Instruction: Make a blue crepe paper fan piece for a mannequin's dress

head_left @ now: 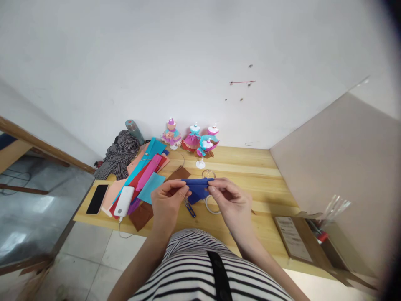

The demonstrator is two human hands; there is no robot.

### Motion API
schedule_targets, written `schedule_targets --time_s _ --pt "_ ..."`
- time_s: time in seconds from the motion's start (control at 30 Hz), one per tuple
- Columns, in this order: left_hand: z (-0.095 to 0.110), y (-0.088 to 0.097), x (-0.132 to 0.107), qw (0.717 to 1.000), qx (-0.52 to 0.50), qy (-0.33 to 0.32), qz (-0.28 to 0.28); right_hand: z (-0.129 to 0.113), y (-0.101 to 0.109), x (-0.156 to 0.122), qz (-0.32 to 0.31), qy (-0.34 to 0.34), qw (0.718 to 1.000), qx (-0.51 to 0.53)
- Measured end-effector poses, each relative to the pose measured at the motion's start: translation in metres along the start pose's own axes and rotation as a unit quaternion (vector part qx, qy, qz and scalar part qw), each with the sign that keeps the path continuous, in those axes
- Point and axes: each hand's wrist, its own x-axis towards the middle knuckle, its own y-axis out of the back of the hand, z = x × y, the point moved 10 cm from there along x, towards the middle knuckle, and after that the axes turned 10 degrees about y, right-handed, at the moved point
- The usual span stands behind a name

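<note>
A dark blue piece of crepe paper is held above the wooden table, stretched between both hands. My left hand pinches its left end with fingers closed. My right hand pinches its right end the same way. Small blue-handled scissors lie on the table just below the paper. A white tape ring lies under my right hand.
Coloured paper sheets fan out at left, with a white power bank and a black phone beside them. Three small paper-dress mannequins stand at the back. Striped cloth lies back left. An open cardboard box sits at right.
</note>
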Motion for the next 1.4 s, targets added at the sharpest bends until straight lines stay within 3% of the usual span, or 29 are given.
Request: schedule_targets --time_s 0.27,0.53,0.8,0.97,1.2,1.4 --pt "-0.001 0.000 0.001 1.000 0.016 -0.020 -0.006 0.000 0.000 -0.002 0.007 0.000 1.000 -0.001" --pt "0.012 -0.003 -0.003 0.989 0.088 -0.118 -0.021 -0.004 0.002 -0.005 -0.009 0.041 0.997 -0.059" --pt "0.031 -0.008 -0.019 0.937 0.202 -0.284 -0.003 -0.016 0.002 -0.003 -0.011 0.094 0.989 -0.111" --pt "0.037 -0.013 -0.027 0.911 0.232 -0.340 -0.001 -0.021 0.002 -0.003 -0.016 0.112 0.984 -0.137" --pt "0.035 -0.012 -0.028 0.903 0.244 -0.354 0.010 -0.023 -0.004 -0.001 -0.039 0.119 0.978 -0.165" --pt "0.024 -0.007 -0.018 0.935 0.229 -0.272 0.015 -0.018 -0.005 -0.003 -0.052 0.100 0.975 -0.194"
